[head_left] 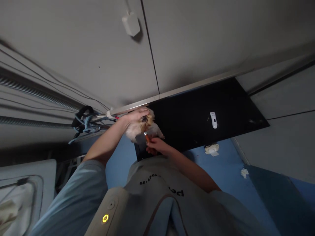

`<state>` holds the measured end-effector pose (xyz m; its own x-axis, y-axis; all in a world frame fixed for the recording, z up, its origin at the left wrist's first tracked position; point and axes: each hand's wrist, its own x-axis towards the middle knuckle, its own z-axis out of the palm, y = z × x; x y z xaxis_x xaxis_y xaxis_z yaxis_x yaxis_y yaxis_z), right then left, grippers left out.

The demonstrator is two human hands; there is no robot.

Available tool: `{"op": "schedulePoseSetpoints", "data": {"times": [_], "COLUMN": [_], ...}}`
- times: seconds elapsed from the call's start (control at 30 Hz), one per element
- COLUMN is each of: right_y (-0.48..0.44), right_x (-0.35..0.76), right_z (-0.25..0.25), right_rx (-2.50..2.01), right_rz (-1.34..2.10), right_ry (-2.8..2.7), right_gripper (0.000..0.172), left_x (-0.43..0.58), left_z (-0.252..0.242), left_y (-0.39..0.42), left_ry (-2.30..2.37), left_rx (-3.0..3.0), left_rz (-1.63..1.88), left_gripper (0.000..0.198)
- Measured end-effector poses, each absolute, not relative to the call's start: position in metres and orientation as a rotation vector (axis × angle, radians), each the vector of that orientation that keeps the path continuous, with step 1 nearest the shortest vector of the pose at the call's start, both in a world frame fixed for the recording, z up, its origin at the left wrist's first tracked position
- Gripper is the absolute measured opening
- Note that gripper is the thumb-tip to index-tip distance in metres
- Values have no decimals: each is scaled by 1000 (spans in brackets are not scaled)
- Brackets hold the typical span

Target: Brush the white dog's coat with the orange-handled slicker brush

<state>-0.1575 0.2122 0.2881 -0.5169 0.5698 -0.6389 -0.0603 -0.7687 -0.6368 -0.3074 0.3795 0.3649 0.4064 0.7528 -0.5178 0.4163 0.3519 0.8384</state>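
A small dog (132, 131) with cream and tan fur is at the left end of a black tabletop (182, 121). My left hand (138, 114) lies over the dog's head with its fingers closed on the fur, holding it. Close to the dog's front, my right hand (155, 145) is closed around an orange-handled tool (147, 137) with a silvery end pointing at the dog's chin. Its exact kind is too small to make out. Part of the dog's face is hidden by my left hand.
A white oblong device (213, 120) with a dark window lies farther right on the tabletop. Blue cords (86, 123) and hoses hang at the left. Crumpled white paper (212, 149) is on the blue floor (221, 170). A pale wall (192, 39) borders the table.
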Motion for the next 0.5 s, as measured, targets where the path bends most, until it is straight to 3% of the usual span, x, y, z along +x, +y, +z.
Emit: {"op": "schedulePoseSetpoints", "data": {"times": [0.1,0.27,0.4,0.5], "right_y": [206,215,209,215], "right_x": [-158,-157,-158,-157], "right_z": [286,294,295,296], "right_rx": [-1148,-1204,-1219,-1174], "right_rz": [2517,2154,2486,2248], "right_ry": [-836,-683,-823,-927], "right_gripper": [18,5,15,10], "left_x": [-307,-306,-308,-311], "left_z": [367,366,365,361], "left_y": [379,379,379,382], "left_ry": [1210,1232,1226,1253], "left_rx": [1229,1212,1150,1107], "left_rz": [323,314,344,361], "left_gripper": [21,17,17,11]}}
